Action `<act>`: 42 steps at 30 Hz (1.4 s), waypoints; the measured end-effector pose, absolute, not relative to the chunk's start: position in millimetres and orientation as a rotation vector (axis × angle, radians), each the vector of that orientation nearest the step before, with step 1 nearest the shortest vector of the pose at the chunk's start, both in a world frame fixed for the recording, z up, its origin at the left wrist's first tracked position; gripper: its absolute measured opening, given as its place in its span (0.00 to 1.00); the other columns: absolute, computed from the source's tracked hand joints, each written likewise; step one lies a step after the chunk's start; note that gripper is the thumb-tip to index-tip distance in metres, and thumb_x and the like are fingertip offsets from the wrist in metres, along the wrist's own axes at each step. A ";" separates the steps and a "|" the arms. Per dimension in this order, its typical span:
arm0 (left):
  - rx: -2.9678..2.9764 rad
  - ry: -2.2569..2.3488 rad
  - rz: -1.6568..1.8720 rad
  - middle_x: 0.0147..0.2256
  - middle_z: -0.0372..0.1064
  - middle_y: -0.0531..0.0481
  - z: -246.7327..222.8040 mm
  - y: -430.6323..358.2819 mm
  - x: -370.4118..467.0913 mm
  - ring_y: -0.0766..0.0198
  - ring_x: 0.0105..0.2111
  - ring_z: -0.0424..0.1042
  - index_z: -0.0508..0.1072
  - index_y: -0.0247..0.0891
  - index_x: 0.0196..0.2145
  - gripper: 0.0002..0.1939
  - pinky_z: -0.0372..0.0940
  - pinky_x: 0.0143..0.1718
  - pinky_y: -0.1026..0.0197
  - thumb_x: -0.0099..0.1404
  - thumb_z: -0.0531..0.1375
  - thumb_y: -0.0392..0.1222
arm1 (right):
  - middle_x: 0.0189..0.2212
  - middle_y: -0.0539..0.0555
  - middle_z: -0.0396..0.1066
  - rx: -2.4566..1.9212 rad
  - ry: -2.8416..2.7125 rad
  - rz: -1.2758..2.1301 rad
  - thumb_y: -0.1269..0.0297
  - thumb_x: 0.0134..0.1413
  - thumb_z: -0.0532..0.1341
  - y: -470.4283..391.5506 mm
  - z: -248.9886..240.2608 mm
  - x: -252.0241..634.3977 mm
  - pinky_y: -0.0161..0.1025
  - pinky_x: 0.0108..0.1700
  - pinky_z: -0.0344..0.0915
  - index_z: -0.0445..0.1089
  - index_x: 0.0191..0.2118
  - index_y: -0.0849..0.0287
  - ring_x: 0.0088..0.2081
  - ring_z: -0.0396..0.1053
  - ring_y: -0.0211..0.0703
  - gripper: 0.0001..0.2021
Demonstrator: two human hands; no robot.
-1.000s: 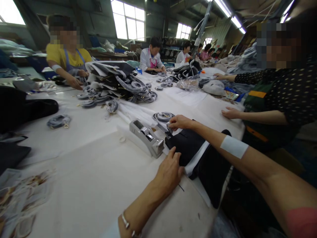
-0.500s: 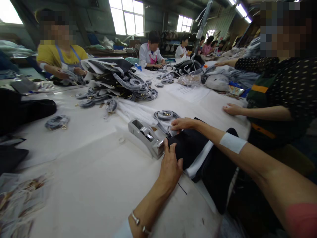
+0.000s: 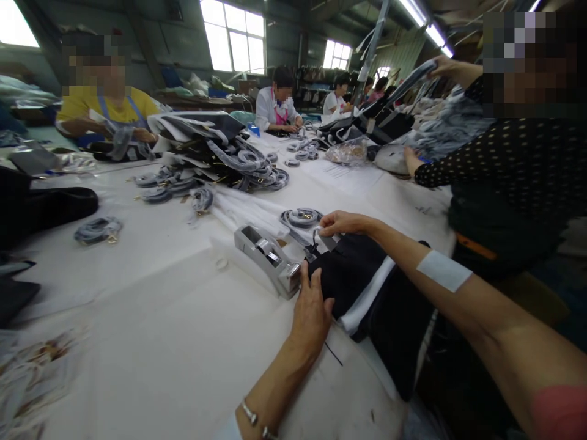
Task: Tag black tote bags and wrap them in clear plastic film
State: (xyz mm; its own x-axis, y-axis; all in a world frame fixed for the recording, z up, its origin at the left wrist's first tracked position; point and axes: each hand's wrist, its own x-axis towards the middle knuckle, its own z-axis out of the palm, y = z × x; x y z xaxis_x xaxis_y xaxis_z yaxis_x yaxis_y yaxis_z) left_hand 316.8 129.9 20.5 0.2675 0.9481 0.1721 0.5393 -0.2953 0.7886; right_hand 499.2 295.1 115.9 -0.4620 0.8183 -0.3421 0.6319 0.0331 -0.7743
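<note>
A black fabric bag (image 3: 345, 266) with a pale strip (image 3: 367, 297) across it lies at the table's right edge. My left hand (image 3: 312, 308) rests flat on the bag's near end, fingers stretched and thumb apart. At the bag's far side, my right hand (image 3: 337, 224) pinches a small grey tag (image 3: 329, 242), beside a dark loop of cord (image 3: 313, 243). A grey tape dispenser (image 3: 266, 256) stands just left of my left fingertips. Behind it, a coiled strap (image 3: 300, 217) in clear wrap lies on the table.
A tall stack of bags with wrapped straps (image 3: 215, 146) stands across the white table (image 3: 183, 342). Another wrapped strap (image 3: 98, 230) lies at left, above clear packets (image 3: 41, 373). A co-worker in a dotted sleeve (image 3: 504, 156) stands close at right; other people work farther back.
My right hand has shifted slightly, and the grey tag now shows more clearly under its fingers. My left hand stays on the bag. The co-worker at right has lifted a dark bag by its strap.
</note>
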 end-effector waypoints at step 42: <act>1.922 1.323 0.929 0.67 0.38 0.36 11.9 129.3 315.5 0.49 0.66 0.45 0.55 0.37 0.58 0.31 0.55 0.62 0.45 0.59 0.59 0.30 | 0.21 0.45 0.63 -1.613 -2.148 1.476 0.54 0.42 0.67 202.6 81.4 509.1 0.32 0.25 0.51 0.69 0.29 0.61 0.24 0.57 0.33 0.14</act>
State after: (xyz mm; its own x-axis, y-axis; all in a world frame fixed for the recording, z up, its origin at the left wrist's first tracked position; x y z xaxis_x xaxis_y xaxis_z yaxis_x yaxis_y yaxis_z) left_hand 315.5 129.3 11.9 0.2510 0.9467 0.2018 0.5107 -0.3066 0.8033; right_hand 509.1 202.6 81.4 -0.4441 0.7733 -0.4525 0.6995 -0.0163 -0.7144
